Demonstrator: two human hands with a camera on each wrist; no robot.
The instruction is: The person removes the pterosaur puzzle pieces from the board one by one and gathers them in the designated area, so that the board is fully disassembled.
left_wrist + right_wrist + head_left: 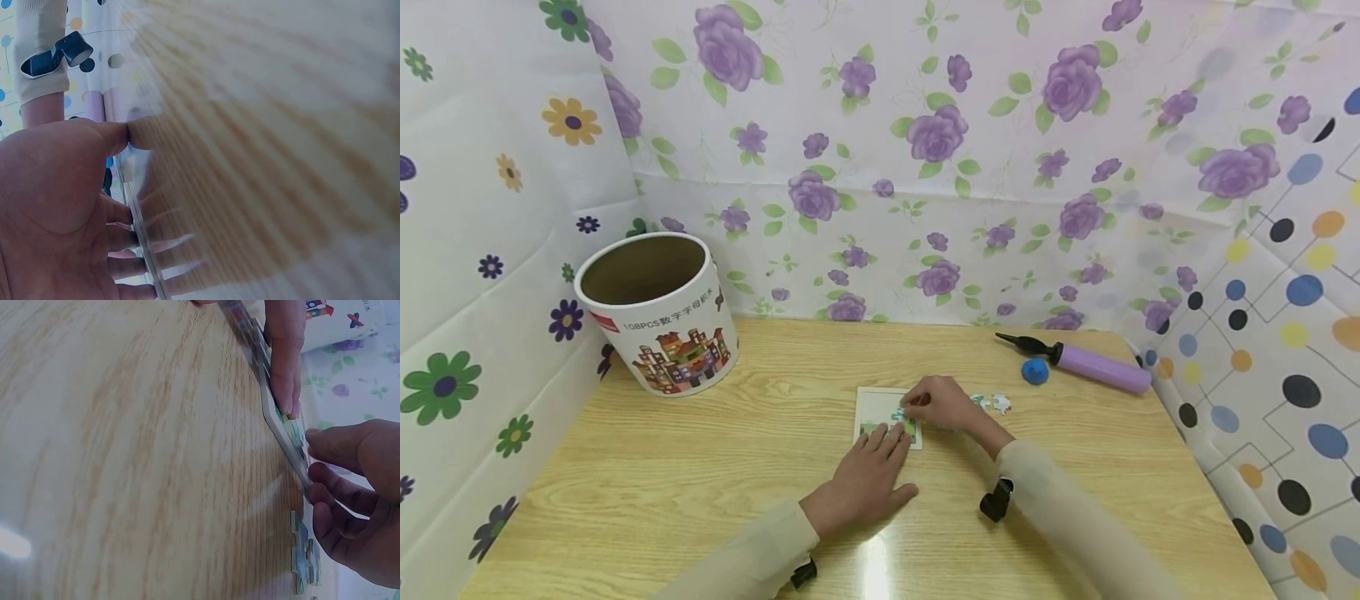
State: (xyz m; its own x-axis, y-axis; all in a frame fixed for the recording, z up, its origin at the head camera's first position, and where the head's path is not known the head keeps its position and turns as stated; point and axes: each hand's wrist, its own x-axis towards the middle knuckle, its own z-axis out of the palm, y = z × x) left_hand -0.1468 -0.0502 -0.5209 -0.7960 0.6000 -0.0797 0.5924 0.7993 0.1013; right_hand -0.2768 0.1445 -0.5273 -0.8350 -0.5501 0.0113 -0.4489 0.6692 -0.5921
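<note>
A small white puzzle board lies on the wooden table, with green jigsaw pieces fitted along its near edge. My left hand rests with straight fingers on the board's near side, thumb spread out to the right on the table. From the right, my right hand reaches over the board and pinches a blue-and-white puzzle piece at its fingertips, low over the board. In the right wrist view the thumb and fingers stand right at the board's edge. Loose puzzle pieces lie to the right, partly behind the right wrist.
A big white bucket printed with building blocks stands at the back left. At the back right lie a purple hand pump with a black nozzle and a round blue object. Flowered and dotted cloths wall the table in.
</note>
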